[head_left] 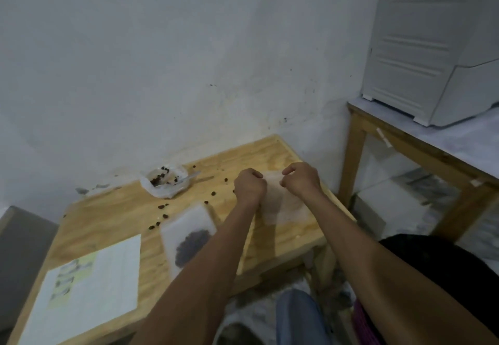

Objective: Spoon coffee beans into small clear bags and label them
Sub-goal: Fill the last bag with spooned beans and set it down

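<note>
Pinching the top edge of an empty clear bag (278, 204) from both sides, the left hand (249, 186) and right hand (299, 178) have their fingers curled tight, each grip closed on the thin plastic, with the bag's body hanging down and toward the person between the two wrists over the wooden table (113, 215). At about 8 o'clock from the left hand, just beside its forearm, a filled bag (189, 234) lies flat with a dark heap of beans at its lower end. At 9 o'clock from the hands, near the wall, a small clear container (164, 181) holds a few beans, with a spoon (186, 178) resting in it, its handle pointing toward 3 o'clock. Loose coffee beans (162, 207) lie scattered on the table between the container and the filled bag. A white sheet (108, 277), with blurred markings on a yellowish patch, lies at 7 o'clock near the table's front-left part.
</note>
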`<action>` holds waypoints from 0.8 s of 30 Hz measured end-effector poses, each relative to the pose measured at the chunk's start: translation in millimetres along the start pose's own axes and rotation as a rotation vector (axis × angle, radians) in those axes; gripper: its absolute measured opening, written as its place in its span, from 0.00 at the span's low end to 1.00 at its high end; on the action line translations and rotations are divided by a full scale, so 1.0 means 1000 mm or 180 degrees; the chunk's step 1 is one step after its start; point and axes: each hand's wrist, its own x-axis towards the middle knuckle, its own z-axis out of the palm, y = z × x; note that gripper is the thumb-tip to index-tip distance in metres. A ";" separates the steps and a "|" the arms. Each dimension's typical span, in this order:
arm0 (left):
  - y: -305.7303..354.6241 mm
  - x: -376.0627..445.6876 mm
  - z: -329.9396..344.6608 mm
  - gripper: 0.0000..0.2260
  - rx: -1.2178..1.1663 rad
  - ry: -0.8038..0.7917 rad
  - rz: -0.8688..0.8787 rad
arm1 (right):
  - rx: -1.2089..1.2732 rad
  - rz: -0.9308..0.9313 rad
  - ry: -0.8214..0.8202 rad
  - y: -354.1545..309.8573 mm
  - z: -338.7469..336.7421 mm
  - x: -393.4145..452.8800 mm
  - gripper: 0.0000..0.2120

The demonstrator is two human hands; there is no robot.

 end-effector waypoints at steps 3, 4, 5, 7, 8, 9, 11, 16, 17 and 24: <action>0.000 0.000 0.002 0.15 -0.0502 0.0067 -0.0131 | 0.0146 0.0049 -0.0105 0.000 -0.004 -0.002 0.04; 0.002 -0.001 0.002 0.16 -0.0674 0.0088 -0.0135 | 0.0178 0.0040 -0.0114 0.000 -0.006 -0.003 0.05; 0.003 -0.001 0.001 0.18 -0.0861 0.0131 -0.0086 | 0.0218 0.0029 -0.0102 0.000 -0.008 -0.005 0.07; 0.005 -0.001 -0.006 0.19 -0.1228 0.0215 0.0120 | 0.0353 -0.0065 -0.0012 -0.004 -0.011 -0.006 0.08; 0.006 -0.001 -0.012 0.19 -0.1361 0.0243 0.0232 | 0.0508 -0.0149 0.0050 -0.007 -0.012 -0.006 0.09; 0.008 -0.002 -0.019 0.19 -0.1465 0.0268 0.0336 | 0.0761 -0.0213 0.0103 -0.011 -0.014 -0.006 0.10; 0.009 -0.002 -0.040 0.20 -0.1611 0.0322 0.0562 | 0.1502 -0.0235 0.0073 -0.026 -0.018 -0.009 0.09; 0.004 -0.002 -0.108 0.22 -0.1605 0.0475 0.1190 | 0.2005 -0.0726 -0.0530 -0.087 -0.028 -0.028 0.09; 0.003 -0.002 -0.122 0.22 -0.1621 0.0498 0.1275 | 0.1873 -0.0856 -0.0729 -0.100 -0.027 -0.033 0.08; -0.016 -0.012 -0.207 0.13 -0.1474 0.1014 0.1449 | 0.1203 -0.1758 -0.1046 -0.186 0.009 -0.071 0.13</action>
